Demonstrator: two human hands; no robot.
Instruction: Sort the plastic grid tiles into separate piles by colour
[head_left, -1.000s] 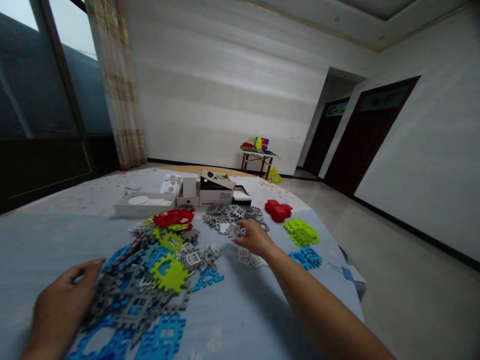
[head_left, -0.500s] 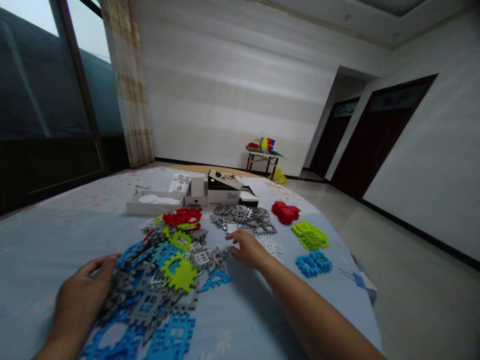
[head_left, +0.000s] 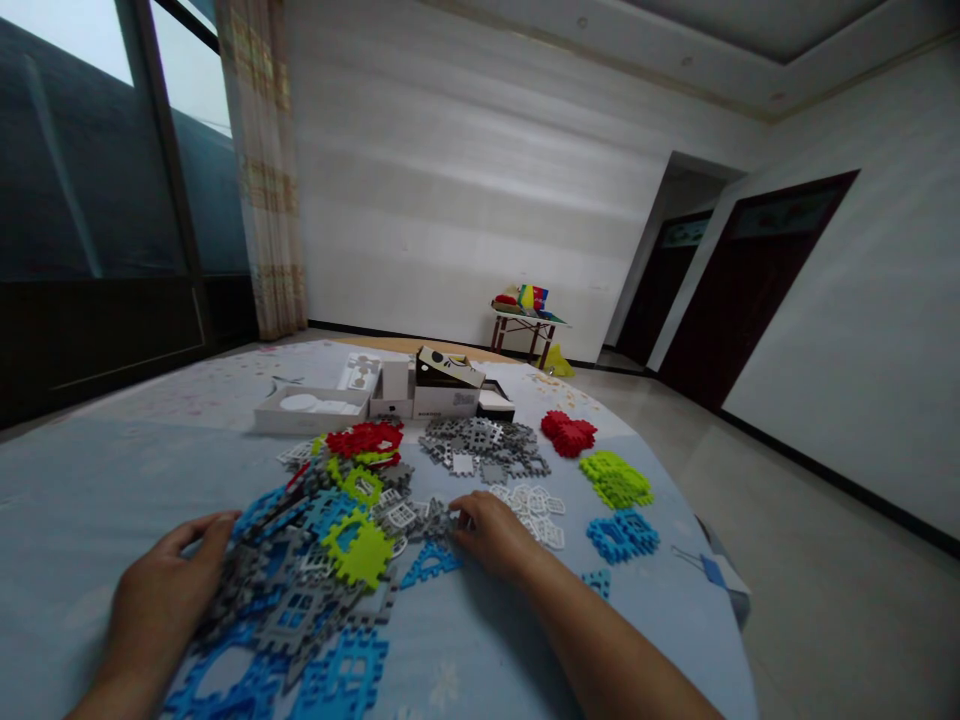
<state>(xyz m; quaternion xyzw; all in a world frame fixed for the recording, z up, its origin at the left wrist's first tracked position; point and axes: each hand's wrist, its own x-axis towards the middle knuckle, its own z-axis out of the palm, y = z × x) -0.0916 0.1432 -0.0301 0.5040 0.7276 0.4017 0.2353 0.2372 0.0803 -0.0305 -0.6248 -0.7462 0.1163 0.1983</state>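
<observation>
A mixed heap of flat toothed plastic tiles (head_left: 315, 570), blue, grey, green and white, lies on the pale blue cloth (head_left: 90, 500) in front of me. My left hand (head_left: 161, 600) rests curled against the heap's left edge, touching grey and blue tiles. My right hand (head_left: 491, 535) sits at the heap's right edge, its fingertips closed on small grey tiles (head_left: 431, 518) there; whether it grips one is unclear. Sorted piles lie beyond: grey tiles (head_left: 484, 445), white tiles (head_left: 536, 502), red tiles (head_left: 568, 433), green tiles (head_left: 616, 478), blue tiles (head_left: 622, 535).
White and black cardboard boxes (head_left: 427, 390) and a shallow white tray (head_left: 311, 410) stand at the far side of the cloth. The surface's right edge (head_left: 705, 540) drops to a tiled floor. A small table with toys (head_left: 525, 320) stands by the back wall.
My right hand has drawn back from the grey pile toward me, to the mixed heap's right edge. The left hand has stayed at the heap's left side.
</observation>
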